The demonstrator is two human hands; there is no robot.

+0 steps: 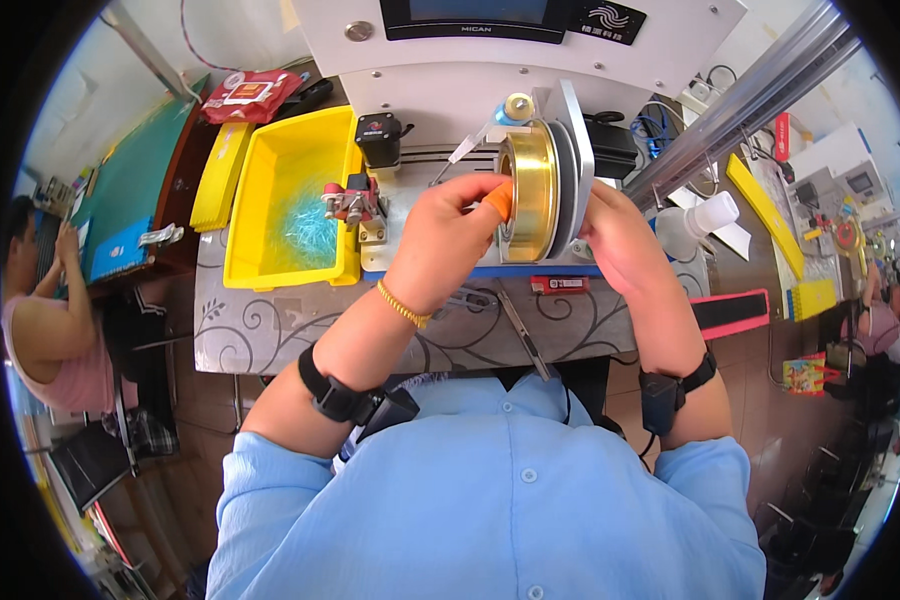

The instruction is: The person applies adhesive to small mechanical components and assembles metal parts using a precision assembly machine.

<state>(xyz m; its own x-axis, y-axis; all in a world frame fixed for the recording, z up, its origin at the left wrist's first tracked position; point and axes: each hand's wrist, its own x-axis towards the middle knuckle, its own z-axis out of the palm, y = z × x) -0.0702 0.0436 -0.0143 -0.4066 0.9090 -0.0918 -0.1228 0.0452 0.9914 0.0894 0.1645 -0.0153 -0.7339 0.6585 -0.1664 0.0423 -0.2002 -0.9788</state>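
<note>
A shiny gold ring-shaped drum stands on edge on the bench machine, beside grey discs and an upright silver plate. My left hand is at the drum's left side, thumb and fingers closed on its rim. An orange finger cover sits on one of its digits. My right hand reaches behind the right side of the silver plate, where its fingers are mostly hidden. A small clamp-like fixture with red parts stands left of my left hand.
Left of the machine, a yellow bin holds thin bluish strands. A white bottle stands to the right. A utility knife and a small red box lie at the front. Co-workers sit at both sides.
</note>
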